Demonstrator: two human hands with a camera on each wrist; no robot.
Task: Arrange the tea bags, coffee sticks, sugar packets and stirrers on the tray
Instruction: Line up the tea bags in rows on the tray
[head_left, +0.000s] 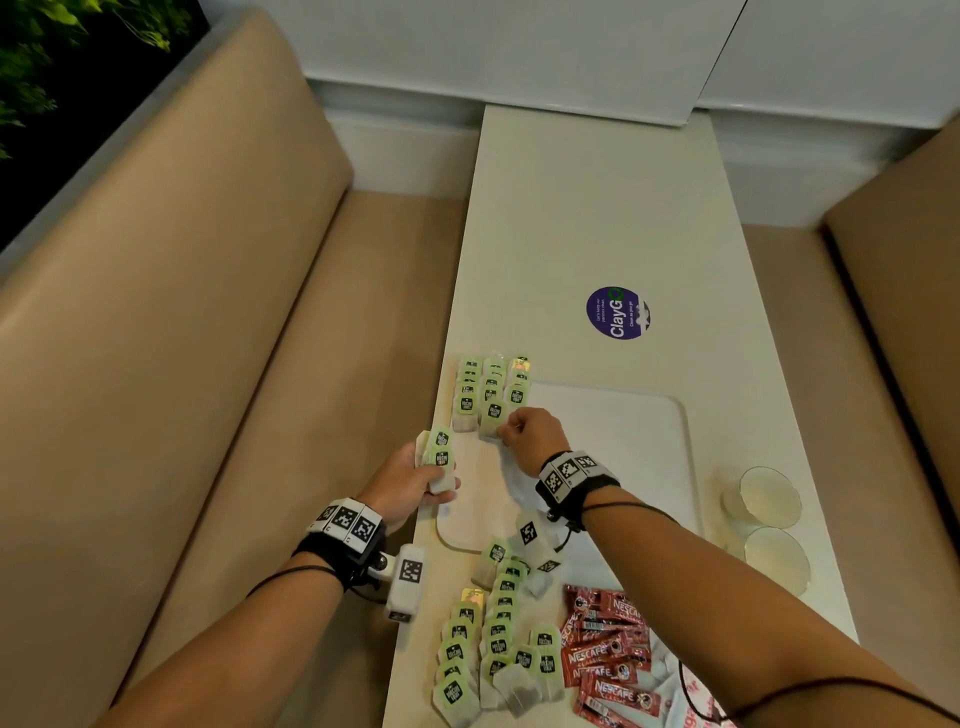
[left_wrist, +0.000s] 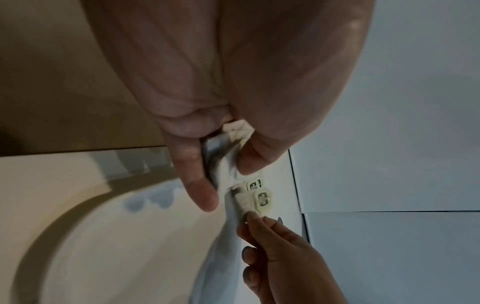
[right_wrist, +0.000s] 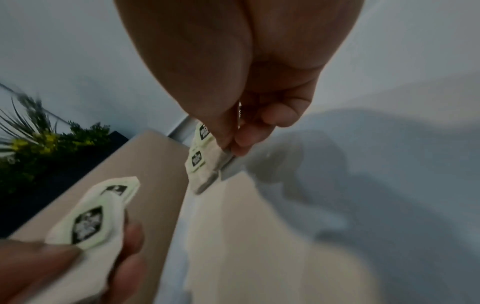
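Left hand (head_left: 415, 480): grips a small stack of tea bags (head_left: 440, 457), off the tray's left edge.
Rows (head_left: 491, 395): laid bags at the tray's (head_left: 623, 431) far-left corner.
Right hand (head_left: 530, 434): pinches one bag (head_left: 492, 420) by its near edge, setting it in the middle row.
Handling: light, soft, crushable; pinch edges.
Loose bags (head_left: 493, 649), coffee sticks (head_left: 608, 654): near worktop, unsorted.

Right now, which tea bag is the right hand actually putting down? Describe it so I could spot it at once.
Find the white tray on the long pale table; at its far left corner stand three rows of green-tagged tea bags. The one you want is the nearest bag of the middle row, the only one pinched at its corner by the right hand.
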